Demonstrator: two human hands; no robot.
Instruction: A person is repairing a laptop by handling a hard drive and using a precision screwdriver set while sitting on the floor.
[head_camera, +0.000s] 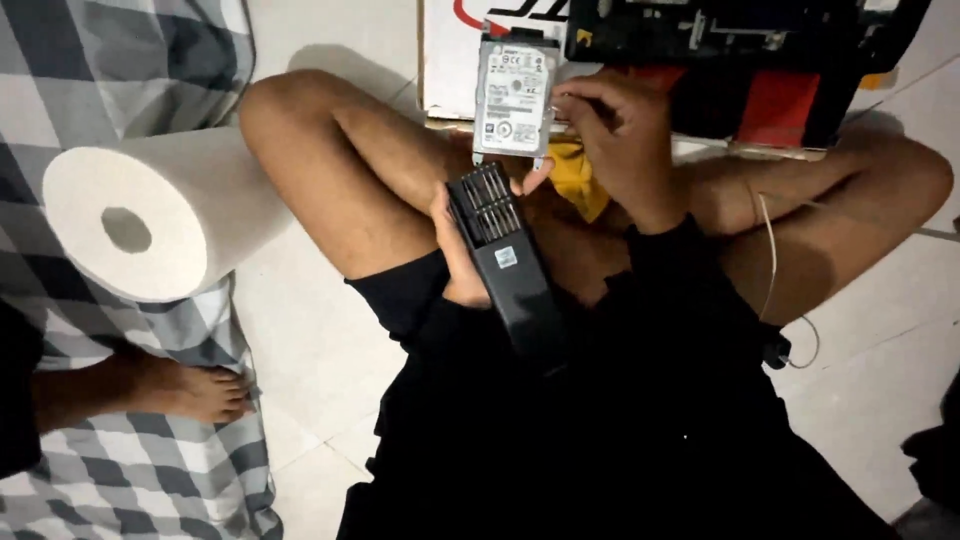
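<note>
I sit cross-legged on a tiled floor. My left hand grips a long black case of small screwdriver bits, its open end showing several bits in rows. My right hand is raised above it, fingers curled at the right edge of a silver hard drive with a white label. The drive leans upright just past the case's top end. A yellow cloth lies under my right hand.
A white paper towel roll lies on a grey checked blanket at the left. Another person's bare foot rests on that blanket. A white cardboard box and a black-and-red device sit beyond my knees. A thin white cable crosses my right leg.
</note>
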